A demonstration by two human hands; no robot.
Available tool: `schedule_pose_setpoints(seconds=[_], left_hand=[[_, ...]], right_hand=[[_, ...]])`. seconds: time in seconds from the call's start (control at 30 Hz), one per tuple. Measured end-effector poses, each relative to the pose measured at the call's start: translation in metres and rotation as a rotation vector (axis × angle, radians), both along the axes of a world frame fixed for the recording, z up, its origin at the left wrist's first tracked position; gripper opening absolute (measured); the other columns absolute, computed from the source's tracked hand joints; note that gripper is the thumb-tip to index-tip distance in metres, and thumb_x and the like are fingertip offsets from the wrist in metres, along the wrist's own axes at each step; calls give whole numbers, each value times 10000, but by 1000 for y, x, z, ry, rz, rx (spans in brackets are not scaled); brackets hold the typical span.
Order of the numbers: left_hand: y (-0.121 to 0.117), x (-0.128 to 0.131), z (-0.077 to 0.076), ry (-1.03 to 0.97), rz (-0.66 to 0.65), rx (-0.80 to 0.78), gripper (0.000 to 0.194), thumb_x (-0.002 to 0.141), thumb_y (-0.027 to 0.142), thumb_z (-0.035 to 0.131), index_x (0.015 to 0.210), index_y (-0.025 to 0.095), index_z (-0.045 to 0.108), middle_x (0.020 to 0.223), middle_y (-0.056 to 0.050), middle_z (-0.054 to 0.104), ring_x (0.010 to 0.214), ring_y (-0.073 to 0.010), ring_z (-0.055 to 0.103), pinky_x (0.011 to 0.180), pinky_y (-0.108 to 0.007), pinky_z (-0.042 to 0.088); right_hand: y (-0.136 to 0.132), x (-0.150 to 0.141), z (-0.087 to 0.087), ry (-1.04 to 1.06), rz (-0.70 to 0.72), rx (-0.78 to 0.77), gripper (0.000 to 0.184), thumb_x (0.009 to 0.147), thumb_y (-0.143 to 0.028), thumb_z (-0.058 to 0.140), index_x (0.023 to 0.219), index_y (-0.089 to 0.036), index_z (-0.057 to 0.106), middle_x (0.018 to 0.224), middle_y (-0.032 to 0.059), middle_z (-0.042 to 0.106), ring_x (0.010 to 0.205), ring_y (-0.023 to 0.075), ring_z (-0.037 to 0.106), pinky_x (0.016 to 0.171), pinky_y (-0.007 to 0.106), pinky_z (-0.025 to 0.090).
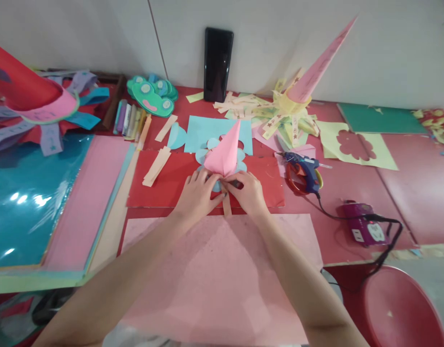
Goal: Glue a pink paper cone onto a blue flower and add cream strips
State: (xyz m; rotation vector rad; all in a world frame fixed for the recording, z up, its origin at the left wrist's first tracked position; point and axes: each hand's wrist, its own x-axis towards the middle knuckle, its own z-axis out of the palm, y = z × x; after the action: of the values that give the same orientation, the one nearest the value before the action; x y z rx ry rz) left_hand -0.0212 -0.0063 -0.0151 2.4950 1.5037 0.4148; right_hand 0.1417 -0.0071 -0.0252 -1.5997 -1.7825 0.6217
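1. Left grip (197, 193): fingertips closed on the lower edge of the pink cone (227, 152), left side; thumb at the tan strip (226, 207).
2. Right grip (248, 190): thumb and forefinger pinched together on the same edge, right side. The exact paper layers held are hidden by the fingers.
3. Pink cone: located between and just beyond both grips, tip pointing away from the wearer and slightly right.
4. Blue flower cutout (200, 157): behind the cone; petals show on both sides of it, just beyond the grips.
5. Tan strip: extends from between the grips toward the wearer.
6. Red board (164, 185): beneath both grips, lying on the red surface (398, 180).
7. Large pink sheet (222, 270): on the wearer's side of the grips, below the forearms.
8. Blue sheet (196, 132): beyond the grips, partly covered by the cone.
9. Paper strips (156, 167): left of the left grip, on and near the board.
10. Glue gun (306, 168): right of the right grip; its cord runs to the purple box (364, 224), farther right.
11. Black phone (218, 65): upright against the wall, well beyond the grips.
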Motion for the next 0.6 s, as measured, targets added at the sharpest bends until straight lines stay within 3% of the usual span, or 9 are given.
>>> schedule_pose_setpoints(seconds=[0.13,0.4,0.6], left_hand=[[0,-1,0,-10,-7,-4,320,810,320,622,1096,206,535,1048,-78,537,960,-253,517,750,-359,420],[0,0,-1,0,1,8,321,803,309,627,1093,205,539,1049,-81,538,963,-256,520,759,-368,425],[0,0,1,-11,-9,-13,323,806,319,624,1095,209,530,1047,-78,536,961,-252,520,753,-362,422]], right_hand=[[1,4,5,18,70,-78,69,761,-198,659,738,-253,694,778,-9,673,728,151,531,677,279,421],[1,-2,-1,-12,-17,2,59,786,-258,645,759,-236,692,744,15,638,708,156,548,667,287,416],[1,4,4,30,70,-77,56,775,-217,640,741,-243,676,779,-1,649,706,148,546,676,284,432]])
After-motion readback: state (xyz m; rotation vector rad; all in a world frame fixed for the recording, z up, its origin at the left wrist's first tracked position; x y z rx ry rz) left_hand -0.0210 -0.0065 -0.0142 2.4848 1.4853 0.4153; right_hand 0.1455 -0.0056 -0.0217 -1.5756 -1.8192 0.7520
